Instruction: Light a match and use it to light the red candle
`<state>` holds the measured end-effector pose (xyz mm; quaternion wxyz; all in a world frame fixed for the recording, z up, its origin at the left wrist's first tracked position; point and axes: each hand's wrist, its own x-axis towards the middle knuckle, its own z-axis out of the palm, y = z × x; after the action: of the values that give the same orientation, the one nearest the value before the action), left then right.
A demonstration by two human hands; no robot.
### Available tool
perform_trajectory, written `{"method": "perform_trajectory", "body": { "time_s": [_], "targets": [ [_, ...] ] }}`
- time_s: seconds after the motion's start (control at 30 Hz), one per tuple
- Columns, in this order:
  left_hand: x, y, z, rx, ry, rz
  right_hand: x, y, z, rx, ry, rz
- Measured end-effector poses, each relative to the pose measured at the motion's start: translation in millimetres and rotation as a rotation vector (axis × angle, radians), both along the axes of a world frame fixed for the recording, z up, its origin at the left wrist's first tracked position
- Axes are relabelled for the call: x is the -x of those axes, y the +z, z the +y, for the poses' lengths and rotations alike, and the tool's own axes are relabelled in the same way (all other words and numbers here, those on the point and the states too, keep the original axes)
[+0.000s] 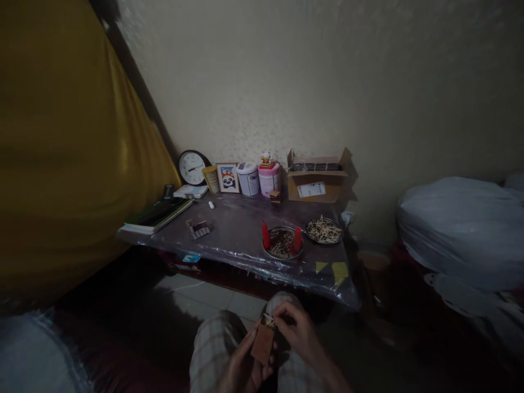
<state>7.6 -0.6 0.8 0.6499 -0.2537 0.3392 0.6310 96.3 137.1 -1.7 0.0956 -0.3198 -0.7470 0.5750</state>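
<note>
Above my lap, my left hand is wrapped round a small brown matchbox, tilted with its far end pulled partly out. Pale matches show in that end. My right hand is at the same end, thumb and fingertips pinched together by the matches; whatever they grip is too small to make out. On the table, a round tray carries two red candles, one at the left and one at the right. Beside it, a plate holds a heap of loose matches.
The low table has a plastic cover. Along the wall stand a clock, a framed panda picture, two tubs and an opened carton. Books lie at the left, near a yellow curtain.
</note>
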Motion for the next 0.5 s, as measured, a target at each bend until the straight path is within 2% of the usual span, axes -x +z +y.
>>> {"method": "perform_trajectory", "body": {
  "time_s": [0.1, 0.23, 0.37, 0.5],
  "targets": [
    [2, -10.8, -2, -0.020, -0.028, -0.029, 0, 11.7, 2, -0.166, 0.175, -0.034],
    [0, -21.5, -5, -0.074, -0.027, -0.016, 0, 27.8, 5, -0.210, 0.366, -0.114],
    [-4, -27.6, -7, -0.087, 0.006, 0.090, -2, 30.6, 7, -0.278, 0.446, -0.173],
    [-4, -28.9, -8, -0.090, -0.072, 0.150, -5, 27.3, 7, -0.362, 0.469, -0.113]
  ]
}}
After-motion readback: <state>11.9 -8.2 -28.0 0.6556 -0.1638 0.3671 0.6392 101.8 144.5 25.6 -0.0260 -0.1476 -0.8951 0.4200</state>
